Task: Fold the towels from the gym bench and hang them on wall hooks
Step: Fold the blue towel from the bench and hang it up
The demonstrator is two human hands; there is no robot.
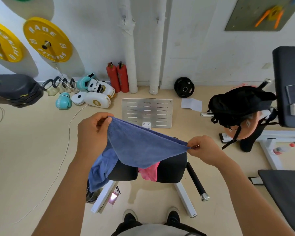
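A blue towel [143, 147] hangs stretched in the air between my hands, above the black gym bench [170, 169]. My left hand [92, 133] pinches its upper left corner. My right hand [204, 149] pinches the right corner, a bit lower. Part of the blue cloth droops down past the bench's left side. A pink towel [150, 172] lies on the bench, partly hidden under the blue one. Two small wall hooks [124, 17] [157, 19] sit high on the white wall ahead.
Boxing gloves [92, 94] and two red fire extinguishers [117, 77] stand by the wall. A metal plate [147, 112] lies on the floor ahead. A black backpack [238, 104] rests at right beside another bench [288, 82]. Yellow weight plates [47, 39] hang at left.
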